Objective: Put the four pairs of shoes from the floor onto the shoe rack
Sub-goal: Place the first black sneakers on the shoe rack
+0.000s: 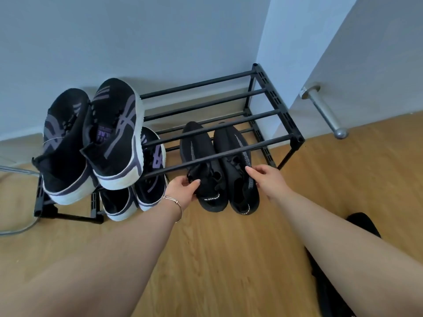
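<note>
- My left hand [183, 186], just left of centre in the frame, pinches the collar of the left black knit shoe [203, 170] between thumb and fingers; a thin bracelet [175, 203] sits on that wrist.
- My right hand [266, 179], right of centre, has its fingers curled on the collar of the right black knit shoe [238, 175], touching its speckled side stripe; I cannot tell how firmly it grips.
- Both black shoes lie side by side on the lower tier of the shoe rack [283, 121], toes toward the wall, heels sticking out past the front edge toward me.
- The rack's top-tier front bar [219, 154] crosses right over both shoes, just above my knuckles, and the next bars back cross over their toes.
- On the top tier, at the left of the frame, stands a pair of black and purple sneakers [96, 143] with white soles, heels toward me.
- Beneath them on the lower tier sits a second purple-striped pair [142, 193], just beside my left wrist and close to the left black shoe.
- The right half of the top tier is bare bars.
- A metal door stop [325, 110] juts from the white door at the upper right, near the rack's right end.
- A grey cable [17, 229] curls on the wood floor [229, 259] at the lower left.
- A dark shape [364, 225] lies on the floor at the lower right, partly hidden behind my right forearm; I cannot tell what it is.
</note>
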{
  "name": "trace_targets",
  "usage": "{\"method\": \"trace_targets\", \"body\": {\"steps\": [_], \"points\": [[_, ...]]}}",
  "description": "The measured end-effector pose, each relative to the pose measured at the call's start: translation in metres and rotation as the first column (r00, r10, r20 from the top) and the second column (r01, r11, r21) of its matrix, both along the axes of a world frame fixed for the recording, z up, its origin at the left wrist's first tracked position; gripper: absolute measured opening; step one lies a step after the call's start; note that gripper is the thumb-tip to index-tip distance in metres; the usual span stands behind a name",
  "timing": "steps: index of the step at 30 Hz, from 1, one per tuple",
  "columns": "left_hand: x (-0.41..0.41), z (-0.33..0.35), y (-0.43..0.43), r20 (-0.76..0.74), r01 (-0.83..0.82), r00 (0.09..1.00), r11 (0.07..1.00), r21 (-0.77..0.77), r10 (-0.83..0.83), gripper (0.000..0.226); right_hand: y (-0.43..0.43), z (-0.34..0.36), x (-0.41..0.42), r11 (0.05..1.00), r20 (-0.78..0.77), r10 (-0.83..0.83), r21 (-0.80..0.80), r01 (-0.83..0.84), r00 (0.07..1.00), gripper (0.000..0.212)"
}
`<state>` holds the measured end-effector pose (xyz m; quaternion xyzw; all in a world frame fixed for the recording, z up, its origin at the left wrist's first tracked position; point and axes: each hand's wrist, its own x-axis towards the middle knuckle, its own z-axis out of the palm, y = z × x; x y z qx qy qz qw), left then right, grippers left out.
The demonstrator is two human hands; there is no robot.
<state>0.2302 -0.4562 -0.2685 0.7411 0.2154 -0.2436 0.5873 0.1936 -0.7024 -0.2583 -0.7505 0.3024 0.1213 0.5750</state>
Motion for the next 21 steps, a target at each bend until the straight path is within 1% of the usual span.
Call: {"method": "trace_targets", "body": {"steps": [2, 4, 5, 7, 8, 9, 10, 12, 13, 15, 16, 18, 21], "points": [[0.013, -0.004, -0.001, -0.012, -0.019, 1.0, 1.0, -0.018, 0.018, 0.022, -0.002, -0.003, 0.019, 0.999, 0.001, 0.031, -0.007, -0.031, 1.0, 0.031], [0.026, -0.008, -0.003, -0.072, -0.054, 0.996, 0.997, -0.05, 0.051, 0.02, -0.003, -0.008, 0.037, 0.999, -0.003, 0.046, -0.024, -0.046, 0.999, 0.036], [0.033, -0.01, -0.005, -0.114, -0.084, 0.991, 0.995, -0.058, 0.077, 0.019, -0.004, -0.01, 0.046, 0.999, -0.007, 0.038, -0.032, -0.038, 0.999, 0.033], [0.044, -0.012, -0.009, -0.181, -0.098, 0.979, 0.994, -0.047, 0.088, 0.019, -0.005, -0.015, 0.06, 0.999, -0.022, 0.017, -0.03, -0.017, 1.0, 0.022], [0.047, -0.011, -0.011, -0.199, -0.089, 0.977, 0.995, -0.045, 0.078, 0.015, -0.004, -0.016, 0.066, 1.0, -0.025, -0.002, -0.025, 0.001, 1.0, 0.018], [0.048, -0.01, -0.013, -0.203, -0.092, 0.976, 0.994, -0.06, 0.078, 0.011, -0.004, -0.017, 0.07, 0.999, -0.024, -0.025, -0.021, 0.024, 0.999, 0.018], [0.05, -0.008, -0.017, -0.195, -0.104, 0.977, 0.991, -0.083, 0.086, 0.009, -0.003, -0.018, 0.074, 0.999, -0.025, -0.047, -0.013, 0.047, 0.999, 0.02], [0.051, -0.005, -0.022, -0.17, -0.127, 0.98, 0.986, -0.111, 0.108, 0.013, -0.005, -0.021, 0.079, 0.997, -0.041, -0.083, 0.0, 0.083, 0.996, 0.025], [0.052, -0.004, -0.023, -0.158, -0.132, 0.981, 0.985, -0.111, 0.114, 0.013, -0.005, -0.023, 0.081, 0.996, -0.055, -0.091, 0.005, 0.091, 0.994, 0.032], [0.055, -0.006, -0.024, -0.147, -0.139, 0.981, 0.985, -0.1, 0.123, 0.011, -0.007, -0.027, 0.085, 0.993, -0.074, -0.106, 0.036, 0.109, 0.992, 0.059], [0.057, -0.007, -0.024, -0.148, -0.141, 0.981, 0.985, -0.101, 0.125, 0.01, -0.008, -0.029, 0.086, 0.992, -0.074, -0.11, 0.048, 0.114, 0.991, 0.067], [0.061, -0.013, -0.022, -0.142, -0.139, 0.982, 0.986, -0.089, 0.126, 0.009, -0.01, -0.031, 0.088, 0.991, -0.087, -0.114, 0.053, 0.119, 0.99, 0.068], [0.063, -0.016, -0.019, -0.139, -0.106, 0.985, 0.993, -0.048, 0.099, 0.007, -0.012, -0.033, 0.092, 0.992, -0.1, -0.111, 0.055, 0.117, 0.989, 0.058]]}}
